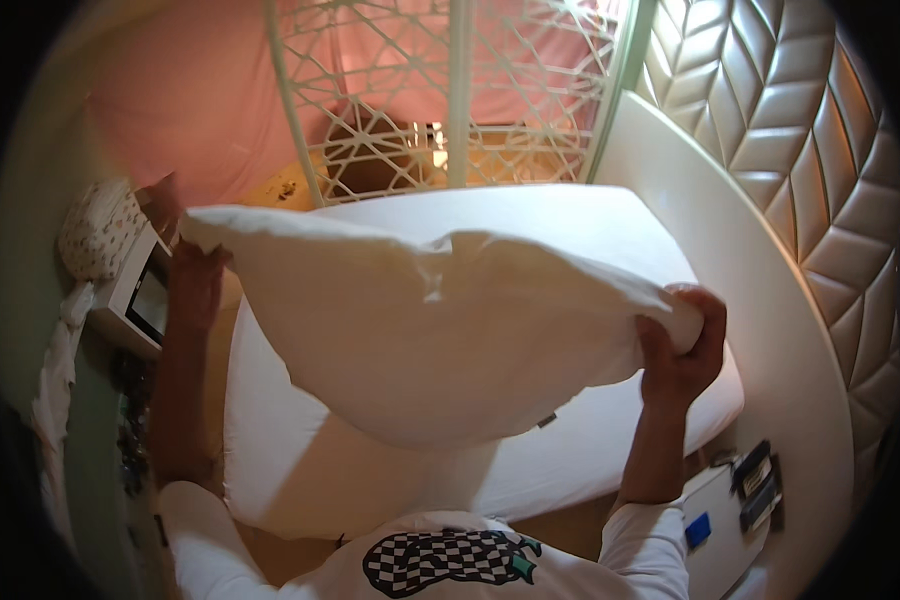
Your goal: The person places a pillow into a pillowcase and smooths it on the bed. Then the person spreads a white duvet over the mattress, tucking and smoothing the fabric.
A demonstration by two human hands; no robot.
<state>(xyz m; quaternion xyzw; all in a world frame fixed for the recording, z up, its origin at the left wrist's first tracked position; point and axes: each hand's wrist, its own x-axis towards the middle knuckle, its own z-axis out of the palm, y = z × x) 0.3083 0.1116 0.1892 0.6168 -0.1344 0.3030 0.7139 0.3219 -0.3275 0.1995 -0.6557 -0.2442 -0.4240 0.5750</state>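
A white pillow (440, 340) hangs in the air, stretched between my two hands, its upper edge dipping in the middle. At its left corner my left hand (200, 272) is closed on the fabric. My right hand (685, 345) grips the opposite corner, thumb on the near side and fingers wrapped over the edge. Below and behind the pillow lies a mattress (570, 205) covered in a smooth white sheet. The pillow hides the mattress's middle. A small dark tag (547, 420) shows by the pillow's lower edge.
A curved white headboard (750, 250) borders the bed on the right, before a padded wall (810, 150). Beyond the bed stands a lattice screen (390, 90) with pink curtains (190, 90). A bedside table (710, 530) holds dark items and a blue object. A white cabinet (130, 290) stands left.
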